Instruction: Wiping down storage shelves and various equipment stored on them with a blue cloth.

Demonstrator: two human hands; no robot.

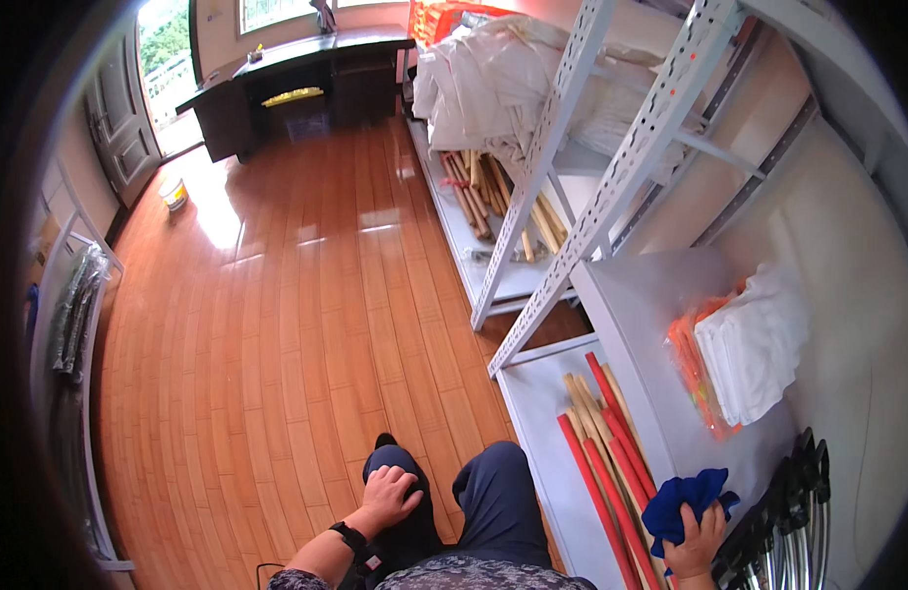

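My right hand (695,542) is closed on a crumpled blue cloth (682,509) over the grey metal shelf (749,450) at the lower right. Beside the cloth, on the lower shelf board, lie red poles (597,483) and wooden poles (588,405). Black-and-metal objects (789,501) stand in a row just right of that hand. My left hand (389,498) rests on my left knee, its fingers slightly spread and nothing visible in it; a dark band is on the wrist.
Folded white cloth (749,346) lies beside orange packaged material (693,354). White perforated shelf posts (616,192) rise at the right. Farther off are wooden sticks (498,192), white fabric (490,88), a dark desk (328,48) and a small bucket (173,194). Another rack (92,442) stands left.
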